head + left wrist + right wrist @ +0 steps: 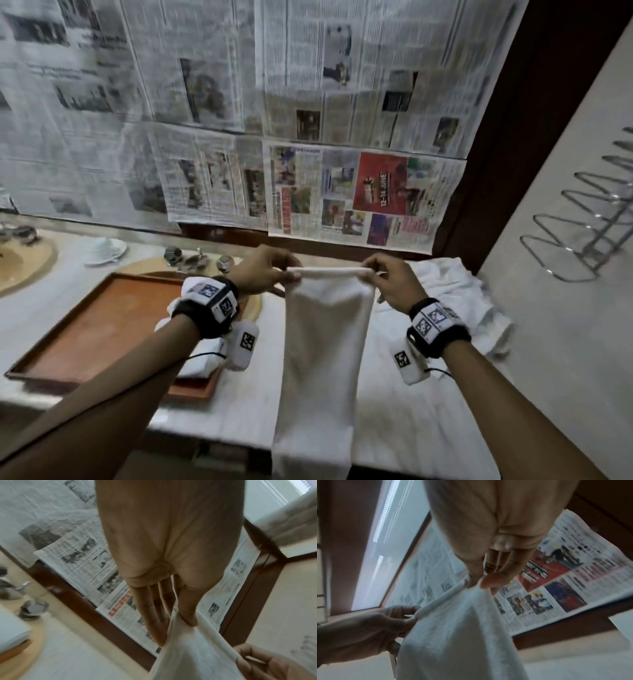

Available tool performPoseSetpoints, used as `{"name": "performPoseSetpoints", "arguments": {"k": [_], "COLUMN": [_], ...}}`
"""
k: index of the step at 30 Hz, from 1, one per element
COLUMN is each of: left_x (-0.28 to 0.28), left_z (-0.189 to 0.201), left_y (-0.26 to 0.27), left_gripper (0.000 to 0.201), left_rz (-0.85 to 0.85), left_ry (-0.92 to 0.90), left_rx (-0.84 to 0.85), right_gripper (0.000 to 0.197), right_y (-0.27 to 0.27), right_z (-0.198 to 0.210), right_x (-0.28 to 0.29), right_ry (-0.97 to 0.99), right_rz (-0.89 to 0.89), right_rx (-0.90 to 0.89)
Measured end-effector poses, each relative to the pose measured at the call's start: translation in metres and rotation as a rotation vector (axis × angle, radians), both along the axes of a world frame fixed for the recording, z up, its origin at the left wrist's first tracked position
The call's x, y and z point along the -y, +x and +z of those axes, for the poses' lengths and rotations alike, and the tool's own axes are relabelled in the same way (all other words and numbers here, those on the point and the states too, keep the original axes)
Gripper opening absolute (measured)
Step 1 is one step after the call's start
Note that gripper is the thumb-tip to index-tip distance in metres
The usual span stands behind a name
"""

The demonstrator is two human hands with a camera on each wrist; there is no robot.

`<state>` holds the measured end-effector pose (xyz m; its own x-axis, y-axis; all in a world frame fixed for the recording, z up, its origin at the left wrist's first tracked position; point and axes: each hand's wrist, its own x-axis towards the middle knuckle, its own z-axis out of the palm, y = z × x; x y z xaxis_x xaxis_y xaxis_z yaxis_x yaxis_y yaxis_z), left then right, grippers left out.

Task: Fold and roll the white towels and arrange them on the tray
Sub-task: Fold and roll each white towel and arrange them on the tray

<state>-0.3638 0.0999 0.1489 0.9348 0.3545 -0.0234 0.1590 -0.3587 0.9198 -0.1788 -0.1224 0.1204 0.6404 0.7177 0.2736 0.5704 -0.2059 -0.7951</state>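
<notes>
A long, narrow folded white towel (325, 349) hangs in the air above the counter, its lower end past the front edge. My left hand (274, 270) pinches its top left corner and my right hand (376, 274) pinches the top right corner. The left wrist view shows my left hand (178, 622) with thumb and fingers on the towel (197, 655). In the right wrist view my right hand (476, 584) pinches the towel (453, 635). A brown wooden tray (96, 329) lies at the left, with white towels (198, 363) at its right end, partly hidden by my left wrist.
A heap of loose white towels (455, 298) lies at the right on the white counter (239, 411). Taps (198, 260), a white dish (104, 251) and a basin (20, 267) stand behind the tray. Newspaper (239, 120) covers the back wall. A metal rack (582, 233) hangs on the right wall.
</notes>
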Motion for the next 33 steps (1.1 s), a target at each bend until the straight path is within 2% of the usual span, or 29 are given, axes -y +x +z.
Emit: {"name": "performPoseSetpoints", "arguments": {"k": [5, 8, 11, 13, 16, 18, 22, 25, 28, 33], "left_x": [-0.028, -0.052, -0.076, -0.093, -0.115, -0.13, -0.161, -0.177, -0.181, -0.172], "left_z": [-0.065, -0.09, -0.109, -0.117, -0.124, -0.128, -0.143, -0.156, -0.175, -0.206], "left_y": [0.037, 0.068, 0.105, 0.132, 0.176, 0.205, 0.255, 0.283, 0.292, 0.267], "left_gripper": [0.007, 0.01, 0.015, 0.013, 0.005, 0.005, 0.008, 0.009, 0.009, 0.01], "left_rz": [0.005, -0.019, -0.009, 0.018, 0.071, 0.116, 0.168, 0.204, 0.203, 0.154], "left_ry": [0.129, 0.286, 0.346, 0.324, 0.183, 0.088, 0.05, 0.003, 0.006, 0.102], "left_rx": [-0.121, -0.18, -0.24, -0.281, -0.307, -0.295, -0.259, -0.204, -0.164, -0.25], "right_gripper": [0.011, 0.01, 0.01, 0.01, 0.017, 0.021, 0.025, 0.02, 0.014, 0.013], "right_y": [0.029, 0.056, 0.087, 0.109, 0.145, 0.17, 0.213, 0.236, 0.246, 0.219], "right_z": [-0.067, -0.092, -0.107, -0.115, -0.123, -0.127, -0.135, -0.14, -0.157, -0.184], "right_x": [-0.026, -0.046, -0.069, -0.088, -0.119, -0.14, -0.175, -0.194, -0.201, -0.183], "right_ry": [-0.129, -0.247, -0.335, -0.358, -0.38, -0.391, -0.347, -0.321, -0.287, -0.381], "right_rz": [-0.032, -0.075, -0.122, -0.135, -0.171, -0.213, -0.271, -0.303, -0.322, -0.251], "right_rx": [-0.038, -0.007, -0.009, -0.013, -0.039, -0.054, -0.079, -0.089, -0.088, -0.08]}}
